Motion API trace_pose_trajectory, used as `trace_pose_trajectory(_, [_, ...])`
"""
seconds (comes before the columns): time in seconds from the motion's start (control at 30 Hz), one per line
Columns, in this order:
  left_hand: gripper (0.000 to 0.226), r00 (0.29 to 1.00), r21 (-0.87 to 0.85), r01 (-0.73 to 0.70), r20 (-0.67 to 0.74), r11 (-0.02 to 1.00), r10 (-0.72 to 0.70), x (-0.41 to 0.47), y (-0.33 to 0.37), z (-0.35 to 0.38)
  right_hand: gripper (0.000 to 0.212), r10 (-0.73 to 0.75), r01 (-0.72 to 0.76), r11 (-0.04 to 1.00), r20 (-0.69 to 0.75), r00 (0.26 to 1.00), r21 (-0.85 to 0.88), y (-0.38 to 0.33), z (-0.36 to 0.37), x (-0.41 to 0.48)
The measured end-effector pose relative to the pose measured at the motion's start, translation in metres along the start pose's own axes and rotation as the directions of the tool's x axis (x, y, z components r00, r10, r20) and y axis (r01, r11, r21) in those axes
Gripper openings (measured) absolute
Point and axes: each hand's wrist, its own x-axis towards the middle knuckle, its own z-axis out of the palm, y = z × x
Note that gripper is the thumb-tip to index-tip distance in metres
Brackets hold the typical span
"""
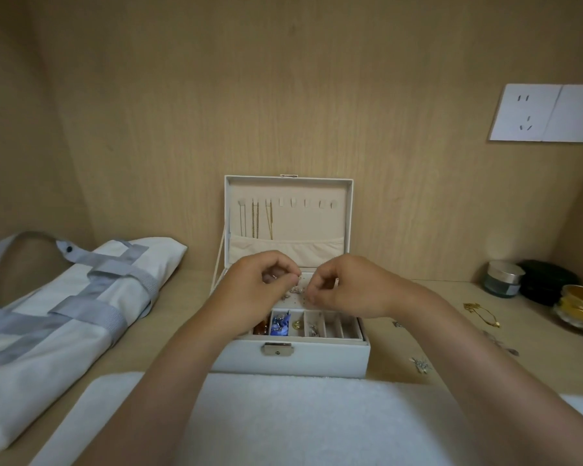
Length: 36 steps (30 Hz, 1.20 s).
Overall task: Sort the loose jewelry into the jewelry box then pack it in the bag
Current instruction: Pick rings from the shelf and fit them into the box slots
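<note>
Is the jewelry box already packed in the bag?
No, the jewelry box stands open on the wooden surface, with the bag lying flat to its left.

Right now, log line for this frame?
left hand + right hand: pinch earring over open box | bag: flat, left | necklace: loose, right

no word, brand or number can be read anywhere; the pale patch on the small glass jar [503, 279] at three o'clock is too blurred to tell, the socket plate [546, 112] at two o'clock shows only slots, and the latch [278, 350] on the jewelry box [330, 359] at six o'clock bears no legible mark
</note>
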Motion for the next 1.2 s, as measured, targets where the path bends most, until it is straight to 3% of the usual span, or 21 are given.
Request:
trace_pose_trajectory(0.07, [0.015,0.999,-0.125,0.031,-0.024,0.992,-0.035,-0.003,0.001,-0.005,0.004,-0.014,0.035,0.988,-0.137,0.99,0.149,-0.002,0.002,0.002])
trace_pose_trajectory(0.13, [0.011,0.998,-0.216,0.059,-0.021,0.975,-0.065,-0.006,0.001,-0.007,0.01,0.013,0.046,0.923,-0.152,0.988,0.382,-0.007,0.005,0.001])
trace_pose_trajectory(0.2, [0.01,0.996,-0.268,0.079,-0.015,0.96,-0.086,-0.008,0.001,-0.009,0.009,0.023,0.051,0.865,-0.142,0.99,0.499,-0.011,0.007,0.0])
trace_pose_trajectory(0.6, [0.01,0.998,-0.339,0.046,-0.017,0.94,-0.055,-0.009,-0.004,-0.011,0.027,-0.097,0.255,0.813,-0.31,0.946,0.524,-0.015,0.025,0.005])
trace_pose_trajectory(0.8, [0.012,0.998,-0.3,0.05,-0.025,0.953,-0.06,-0.009,-0.001,-0.013,0.018,-0.127,0.283,0.853,-0.351,0.928,0.438,-0.013,0.027,0.004])
trace_pose_trajectory(1.03, [0.011,0.999,-0.071,0.031,-0.038,0.997,-0.034,-0.007,-0.002,-0.019,0.007,-0.126,0.282,0.889,-0.4,0.908,0.36,-0.011,0.028,0.005])
trace_pose_trajectory(1.2, [0.019,0.999,0.376,0.0,-0.03,0.927,0.013,-0.005,-0.017,-0.034,0.005,-0.072,0.15,0.975,-0.402,0.913,0.166,-0.003,0.026,0.008])
